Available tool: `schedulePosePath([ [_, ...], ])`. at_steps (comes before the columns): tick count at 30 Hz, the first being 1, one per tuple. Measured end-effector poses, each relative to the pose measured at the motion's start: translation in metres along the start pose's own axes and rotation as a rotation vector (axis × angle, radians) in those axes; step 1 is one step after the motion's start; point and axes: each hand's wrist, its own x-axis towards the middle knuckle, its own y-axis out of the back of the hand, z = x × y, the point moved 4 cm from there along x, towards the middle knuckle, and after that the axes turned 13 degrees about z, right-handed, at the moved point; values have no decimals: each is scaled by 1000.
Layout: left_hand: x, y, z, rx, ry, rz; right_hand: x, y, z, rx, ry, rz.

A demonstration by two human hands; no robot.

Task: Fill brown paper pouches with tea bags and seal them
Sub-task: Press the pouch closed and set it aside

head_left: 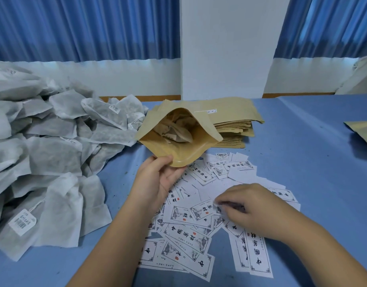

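My left hand (157,179) grips the near rim of an open brown paper pouch (157,131), mouth tilted toward me. Tea bags (178,131) lie inside it. My right hand (247,206) rests on a scatter of printed white labels (191,241) on the blue table, its fingertips pinching at one label; the motion blur hides whether the label is lifted. A big heap of white tea bags (43,154) covers the left of the table. A stack of flat brown pouches (234,121) lies just behind the open pouch.
Another brown pouch (363,131) lies at the right edge of the blue table (302,162). A white pillar (226,48) and blue curtains stand behind the table. A barcode tag (23,221) hangs from a near tea bag.
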Motion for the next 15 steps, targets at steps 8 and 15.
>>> schedulePosePath([
  [8,1,0,-2,27,19,-14,2,3,0,37,-49,184],
  [15,0,-1,-4,54,54,-12,9,18,-27,104,75,548],
])
